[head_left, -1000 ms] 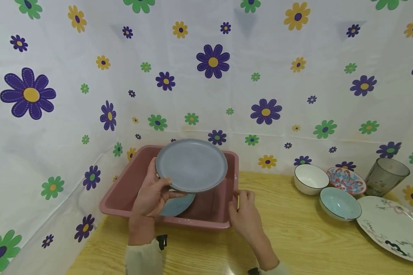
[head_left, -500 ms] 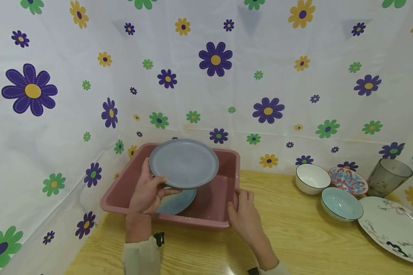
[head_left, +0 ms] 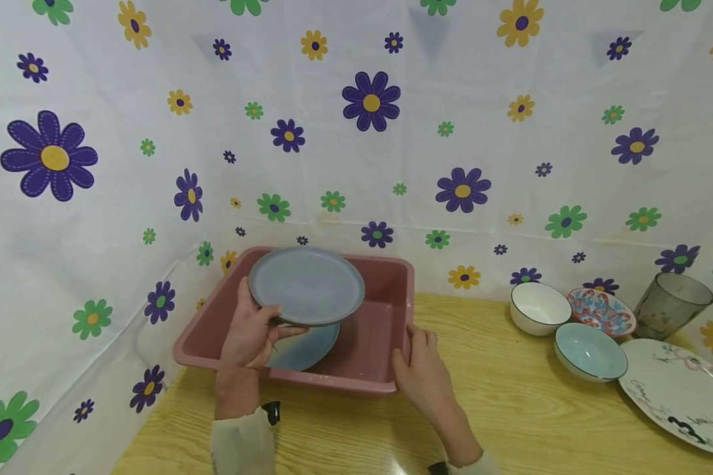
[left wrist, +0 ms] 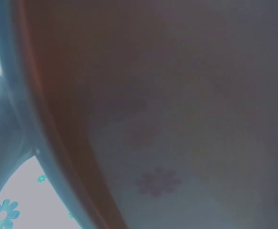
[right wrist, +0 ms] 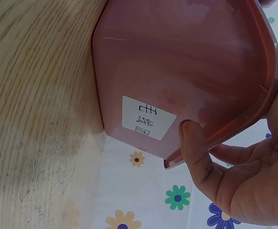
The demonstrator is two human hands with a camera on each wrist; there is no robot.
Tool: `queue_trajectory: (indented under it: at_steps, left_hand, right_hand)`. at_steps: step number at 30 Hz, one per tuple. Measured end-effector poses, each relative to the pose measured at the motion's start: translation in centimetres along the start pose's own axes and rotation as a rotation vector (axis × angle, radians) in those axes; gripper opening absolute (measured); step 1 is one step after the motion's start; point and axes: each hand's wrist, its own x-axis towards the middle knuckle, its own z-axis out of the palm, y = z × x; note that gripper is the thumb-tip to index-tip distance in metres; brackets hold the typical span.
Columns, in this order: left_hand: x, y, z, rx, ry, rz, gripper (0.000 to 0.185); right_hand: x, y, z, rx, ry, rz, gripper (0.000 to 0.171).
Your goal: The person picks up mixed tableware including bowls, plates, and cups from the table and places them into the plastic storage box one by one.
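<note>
In the head view my left hand (head_left: 249, 336) pinches the near-left edge of a round grey-blue plate (head_left: 306, 285), thumb on top and fingers beneath. The plate is tilted, over a pink plastic basin (head_left: 386, 313). Lower in the basin lies a second blue plate (head_left: 309, 349), partly hidden by the held plate and my hand. My right hand (head_left: 426, 373) grips the basin's right rim. In the right wrist view its thumb (right wrist: 195, 150) lies on the outer wall, near a white label (right wrist: 147, 118) with handwritten characters. A dark, blurred surface fills most of the left wrist view.
On the wooden table (head_left: 481, 402), to the right, are a white bowl (head_left: 539, 308), a light-blue bowl (head_left: 591, 353), a red-and-blue patterned bowl (head_left: 601, 311), a smoky glass (head_left: 671, 307) and a large white plate (head_left: 683, 396). Flowered sheeting (head_left: 309, 178) hangs behind and left.
My left hand has carried the grey-blue plate left, then slightly lower, over the basin. More of the basin's right inside shows. My right hand has kept its grip on the rim.
</note>
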Motion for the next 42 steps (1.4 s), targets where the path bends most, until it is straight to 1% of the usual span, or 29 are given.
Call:
queue_trajectory:
  at_steps: [5,11,14,20,24,33,35,39,42]
  left_hand:
    - [0.0,-0.1,-0.2,0.024,0.052,-0.043,0.079]
    - [0.2,-0.4,-0.5,0.059,0.086,-0.042,0.072]
    - [0.3,-0.5,-0.5,0.068,0.11,-0.056,0.075]
    - [0.4,-0.6,-0.8,0.07,0.176,-0.107,0.083]
    - [0.4,-0.7,-0.9,0.074,0.206,-0.136,0.088]
    - [0.7,-1.1,-1.2,0.057,0.247,-0.183,0.093]
    - [0.8,-1.2,-1.1,0.073,0.256,-0.191,0.093]
    - [0.9,-1.5,-1.1,0.121,0.265,-0.188,0.094]
    - [0.9,-1.7,-1.2,0.143,0.276,-0.19,0.094]
  right_hand:
    - [0.0,0.0,0.0,-0.004,-0.004,0.002,0.053]
    - [0.1,0.0,0.0,-0.008,-0.009,0.004,0.054]
    - [0.0,0.0,-0.1,-0.008,-0.011,0.004,0.054]
    - [0.0,0.0,-0.1,-0.004,-0.017,0.01,0.054]
    - [0.0,-0.1,0.0,0.001,-0.018,0.01,0.054]
    - [0.0,0.0,-0.1,0.004,-0.015,0.009,0.054]
    - [0.0,0.0,-0.1,0.007,-0.015,0.012,0.055]
    - [0.1,0.0,0.0,0.008,-0.009,0.016,0.055]
    - [0.1,0.1,0.0,0.01,-0.005,0.004,0.055]
